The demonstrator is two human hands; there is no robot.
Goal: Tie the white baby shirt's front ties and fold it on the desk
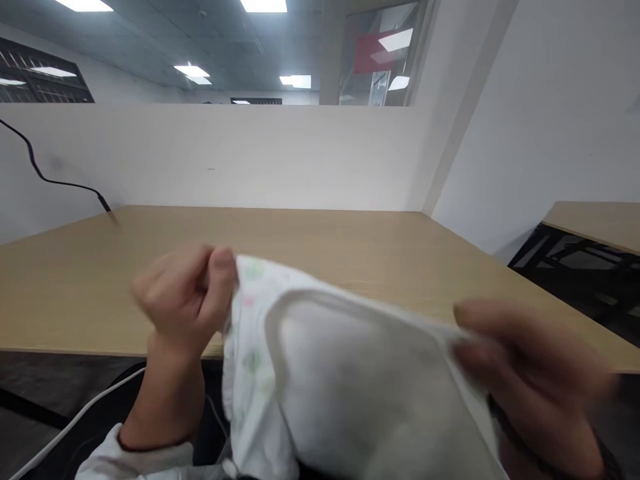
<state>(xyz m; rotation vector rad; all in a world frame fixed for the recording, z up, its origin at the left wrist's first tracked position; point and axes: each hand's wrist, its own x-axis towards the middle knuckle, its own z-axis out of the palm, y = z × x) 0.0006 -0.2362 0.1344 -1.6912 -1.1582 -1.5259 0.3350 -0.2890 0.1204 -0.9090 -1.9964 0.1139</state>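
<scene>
Cloth [350, 380] hangs between left hand [185, 300] and right hand [530, 373].

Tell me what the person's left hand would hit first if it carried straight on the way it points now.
Likely the pale wood desktop ahead of the left hand, though blur and the camera angle make depth hard to judge.

My left hand [183, 300] and right hand [530, 373] are both bare, the left thumbnail [223, 257] trimmed short. Left forearm ends in a loose, pale white fabric sleeve [135, 461], with a thin dark red band [150, 445] along the cuff edge. Dark clothing [210, 407] shows below the hands. Near the right wrist sits a dark strip of material [607, 460]; the view is blurred there, possibly a cuff, though I cannot confirm it.
</scene>
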